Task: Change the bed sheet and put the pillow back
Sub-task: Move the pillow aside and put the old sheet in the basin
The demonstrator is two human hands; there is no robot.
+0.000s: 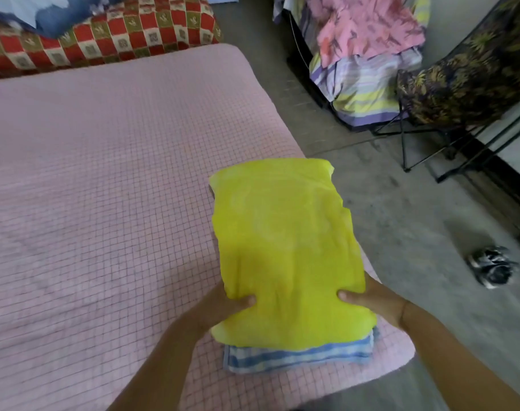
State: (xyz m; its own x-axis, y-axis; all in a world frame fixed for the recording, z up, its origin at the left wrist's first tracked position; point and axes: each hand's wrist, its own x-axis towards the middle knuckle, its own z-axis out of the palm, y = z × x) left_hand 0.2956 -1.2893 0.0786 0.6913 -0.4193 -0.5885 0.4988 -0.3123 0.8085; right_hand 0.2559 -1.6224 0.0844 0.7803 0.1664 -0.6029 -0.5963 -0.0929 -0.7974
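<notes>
A folded yellow sheet (285, 247) is held over the near right corner of the bed (89, 188), which is covered in pink checked fabric. My left hand (226, 307) grips the sheet's near left edge, thumb on top. My right hand (368, 301) grips its near right edge the same way. Under the yellow sheet lies a folded blue striped cloth (297, 355), its edge showing. A red, white and green checked pillow (104, 34) lies along the far end of the bed, with blue fabric (54, 13) on it.
Grey floor (386, 218) runs along the bed's right side. A rack with pink and striped clothes (365, 54) stands at the far right, beside a folding chair (466, 81) with dark leaf-print fabric. A small black-and-white bundle (491, 266) lies on the floor.
</notes>
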